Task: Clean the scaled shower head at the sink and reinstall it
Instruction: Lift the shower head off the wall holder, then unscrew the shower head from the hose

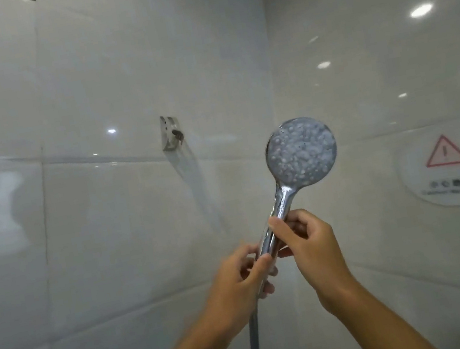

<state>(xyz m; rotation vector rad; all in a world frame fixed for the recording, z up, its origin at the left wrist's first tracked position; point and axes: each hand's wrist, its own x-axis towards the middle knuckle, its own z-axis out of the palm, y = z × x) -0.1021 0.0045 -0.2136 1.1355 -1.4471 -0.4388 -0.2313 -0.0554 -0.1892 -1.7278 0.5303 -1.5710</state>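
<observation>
A chrome shower head (301,152) is held upright in front of the tiled wall, its round face crusted with white scale spots and turned toward me. My right hand (309,248) grips the chrome handle just below the neck. My left hand (241,280) grips the lower end of the handle, where the grey hose (254,345) joins and hangs straight down. The empty wall bracket (170,136) sits up and to the left of the head, apart from it.
Glossy white tiled walls meet in a corner (277,73) right of the bracket. A round sticker with a red warning triangle (449,169) is on the right wall. The ceiling edge shows at top right.
</observation>
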